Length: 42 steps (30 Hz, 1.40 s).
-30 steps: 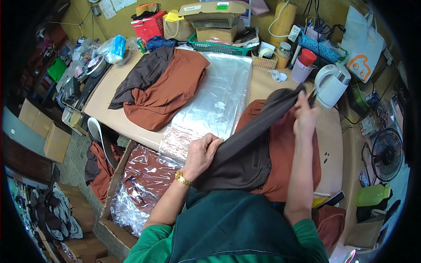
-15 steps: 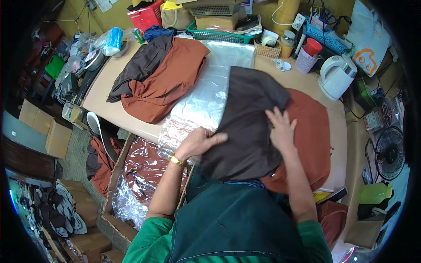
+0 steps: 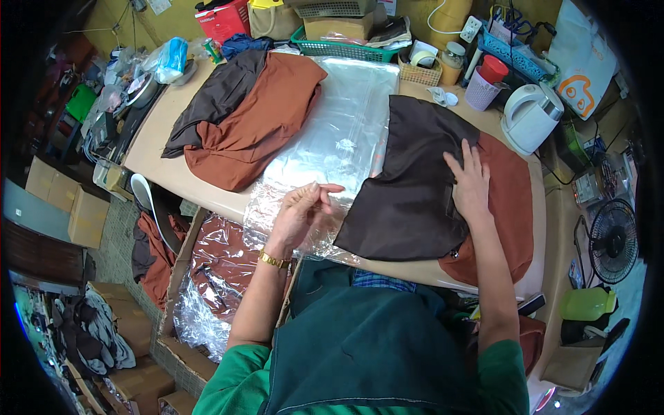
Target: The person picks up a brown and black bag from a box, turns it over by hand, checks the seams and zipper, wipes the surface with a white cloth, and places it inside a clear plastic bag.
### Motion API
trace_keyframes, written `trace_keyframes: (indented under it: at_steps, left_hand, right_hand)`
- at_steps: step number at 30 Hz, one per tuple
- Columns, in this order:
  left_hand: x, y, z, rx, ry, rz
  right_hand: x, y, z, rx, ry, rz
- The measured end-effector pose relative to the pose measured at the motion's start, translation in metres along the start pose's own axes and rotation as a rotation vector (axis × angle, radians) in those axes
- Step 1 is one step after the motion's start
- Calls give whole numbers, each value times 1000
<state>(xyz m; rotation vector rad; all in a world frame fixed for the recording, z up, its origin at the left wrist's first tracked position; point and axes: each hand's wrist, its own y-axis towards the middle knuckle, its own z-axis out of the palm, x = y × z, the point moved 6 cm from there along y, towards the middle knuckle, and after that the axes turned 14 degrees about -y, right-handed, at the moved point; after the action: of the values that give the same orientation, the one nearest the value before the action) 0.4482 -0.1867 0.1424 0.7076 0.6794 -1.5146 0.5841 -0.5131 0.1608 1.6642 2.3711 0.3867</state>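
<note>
A dark brown and rust-red fabric piece point(image 3: 415, 200) lies folded on the right of the table, dark side toward the middle. My right hand point(image 3: 472, 183) rests flat on its dark part, fingers spread. A stack of clear plastic bags point(image 3: 339, 124) lies left of it, partly under its edge. Over the near end of these bags, my left hand point(image 3: 302, 214) is closed with thumb and forefinger together; whether plastic is pinched there I cannot make out. Another dark brown and rust-red piece point(image 3: 256, 131) lies crumpled at the far left.
Below the table's left front edge stands a carton point(image 3: 181, 277) holding plastic-wrapped rust-red pieces point(image 3: 221, 256). A white kettle point(image 3: 531, 117), a lilac cup point(image 3: 482, 91) and a green basket point(image 3: 346, 50) line the back. A black fan point(image 3: 613, 242) stands at the right.
The folded fabric has shifted right and lies flatter, uncovering more of the plastic bags. My left hand has left the fabric and its fingers have closed. My right hand has moved right and up.
</note>
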Motion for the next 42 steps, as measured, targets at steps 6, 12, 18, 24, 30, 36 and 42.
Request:
trace_keyframes:
  at_steps: [6,12,18,24,30,36,42]
  left_hand:
    - [-1,-10,20,-88,-86,85]
    - [-3,-13,31,-75,-91,98]
    - [-2,-13,35,-76,-82,107]
    - [-1,-12,35,-93,-77,118]
    - [-1,-13,37,-39,-108,105]
    - [-6,-11,37,-83,-83,134]
    - [-2,-12,40,-62,-115,99]
  right_hand:
    - [115,-17,-97,86,525,-203]
    - [155,-31,-116,-183,326,-290]
    - [165,-27,-109,-170,304,-316]
    - [162,-30,-112,-175,295,-241]
    - [167,-28,-102,-157,298,-265]
    - [161,-31,-109,-150,331,-216]
    - [168,-29,-103,-139,328,-243]
